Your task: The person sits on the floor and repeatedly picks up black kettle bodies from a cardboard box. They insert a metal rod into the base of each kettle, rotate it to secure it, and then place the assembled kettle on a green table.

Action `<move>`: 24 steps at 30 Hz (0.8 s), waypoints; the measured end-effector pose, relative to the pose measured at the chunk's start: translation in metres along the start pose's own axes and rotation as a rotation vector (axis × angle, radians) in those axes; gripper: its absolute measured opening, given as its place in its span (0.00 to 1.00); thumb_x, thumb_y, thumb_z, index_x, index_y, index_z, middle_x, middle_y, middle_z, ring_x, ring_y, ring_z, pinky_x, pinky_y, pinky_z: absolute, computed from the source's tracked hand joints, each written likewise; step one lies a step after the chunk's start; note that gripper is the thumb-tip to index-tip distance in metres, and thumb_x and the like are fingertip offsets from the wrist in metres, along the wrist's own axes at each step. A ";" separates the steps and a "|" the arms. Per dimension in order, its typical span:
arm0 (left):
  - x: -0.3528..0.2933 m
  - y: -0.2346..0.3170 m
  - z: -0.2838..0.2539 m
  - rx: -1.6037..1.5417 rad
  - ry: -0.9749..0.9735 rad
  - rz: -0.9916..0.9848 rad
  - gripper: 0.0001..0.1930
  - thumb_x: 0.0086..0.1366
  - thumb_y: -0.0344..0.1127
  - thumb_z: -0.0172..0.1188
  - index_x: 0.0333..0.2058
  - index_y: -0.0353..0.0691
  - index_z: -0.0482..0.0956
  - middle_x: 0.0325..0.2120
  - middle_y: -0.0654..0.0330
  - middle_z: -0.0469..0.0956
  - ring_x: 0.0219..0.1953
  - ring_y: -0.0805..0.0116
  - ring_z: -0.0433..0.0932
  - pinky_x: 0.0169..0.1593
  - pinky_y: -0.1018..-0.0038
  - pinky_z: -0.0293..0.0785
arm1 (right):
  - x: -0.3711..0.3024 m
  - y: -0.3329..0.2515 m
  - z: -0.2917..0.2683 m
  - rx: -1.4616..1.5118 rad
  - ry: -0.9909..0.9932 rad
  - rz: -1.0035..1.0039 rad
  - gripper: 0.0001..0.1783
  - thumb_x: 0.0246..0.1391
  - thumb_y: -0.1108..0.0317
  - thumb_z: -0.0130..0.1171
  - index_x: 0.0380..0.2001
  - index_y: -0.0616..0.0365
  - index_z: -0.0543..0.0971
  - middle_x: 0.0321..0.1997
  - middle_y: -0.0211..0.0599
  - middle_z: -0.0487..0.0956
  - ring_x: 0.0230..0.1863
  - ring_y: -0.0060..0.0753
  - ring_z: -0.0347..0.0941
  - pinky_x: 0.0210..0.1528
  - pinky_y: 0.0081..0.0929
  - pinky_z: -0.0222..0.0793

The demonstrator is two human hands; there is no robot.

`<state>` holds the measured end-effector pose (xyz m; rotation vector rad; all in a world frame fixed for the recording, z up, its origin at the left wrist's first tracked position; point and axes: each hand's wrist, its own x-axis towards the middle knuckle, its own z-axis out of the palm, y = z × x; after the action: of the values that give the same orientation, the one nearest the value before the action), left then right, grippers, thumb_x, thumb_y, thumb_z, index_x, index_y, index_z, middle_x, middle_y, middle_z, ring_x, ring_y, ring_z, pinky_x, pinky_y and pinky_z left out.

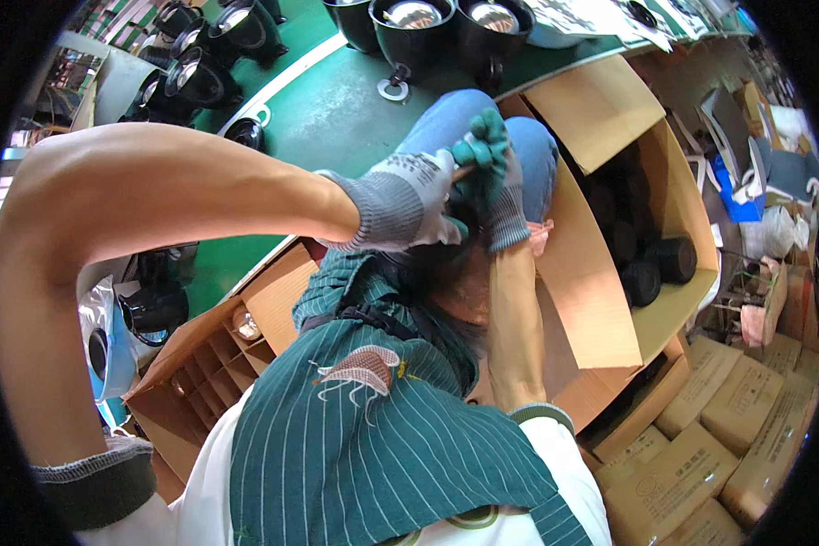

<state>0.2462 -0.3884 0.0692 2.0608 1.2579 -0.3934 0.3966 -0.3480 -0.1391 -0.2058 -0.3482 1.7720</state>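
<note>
My left hand, in a grey knit glove, is closed in front of my knees. Right beside it is my right hand, whose glove has a green coating; its fingers are bent and closed. A thin brownish piece shows between the two hands, but its kind is hidden by the fingers. Below them lies something dark in shadow that I cannot make out. Just beyond, black bowl-shaped housings with shiny domes inside stand on the green table. A white ring hangs by one housing.
To my right, an open cardboard box contains black cylindrical parts. A carton with dividers stands at my left, a shiny bulb-like piece in it. More black housings sit far left. Closed cartons are stacked lower right.
</note>
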 end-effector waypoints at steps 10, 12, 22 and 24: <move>0.040 -0.065 0.000 0.171 0.062 0.705 0.41 0.54 0.57 0.75 0.54 0.34 0.66 0.36 0.46 0.80 0.39 0.42 0.83 0.43 0.59 0.79 | -0.063 -0.019 0.091 -0.390 0.044 -0.259 0.23 0.75 0.53 0.42 0.23 0.48 0.60 0.18 0.23 0.55 0.28 0.27 0.58 0.54 0.35 0.68; 0.067 -0.073 -0.008 0.207 0.022 0.931 0.40 0.57 0.59 0.73 0.54 0.35 0.65 0.37 0.46 0.80 0.39 0.42 0.83 0.42 0.59 0.80 | -0.081 -0.020 0.103 -0.457 0.045 -0.419 0.24 0.75 0.57 0.42 0.20 0.50 0.60 0.16 0.27 0.55 0.27 0.30 0.60 0.54 0.41 0.69; 0.112 -0.083 -0.027 0.645 0.077 1.259 0.52 0.53 0.79 0.62 0.61 0.37 0.67 0.44 0.50 0.78 0.40 0.51 0.84 0.42 0.63 0.85 | -0.113 -0.009 0.129 -1.056 0.089 -0.662 0.16 0.64 0.67 0.53 0.24 0.64 0.78 0.23 0.34 0.74 0.33 0.34 0.69 0.60 0.47 0.70; 0.094 -0.082 -0.033 0.535 0.093 1.074 0.51 0.52 0.77 0.63 0.60 0.39 0.67 0.39 0.51 0.79 0.37 0.50 0.84 0.39 0.60 0.82 | -0.104 -0.013 0.122 -0.788 0.026 -0.651 0.17 0.68 0.61 0.57 0.44 0.67 0.79 0.33 0.37 0.80 0.40 0.35 0.76 0.64 0.47 0.69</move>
<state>0.2180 -0.2791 0.0074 2.8644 -0.0714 -0.1145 0.3928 -0.4611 -0.0247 -0.5960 -0.9681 0.9229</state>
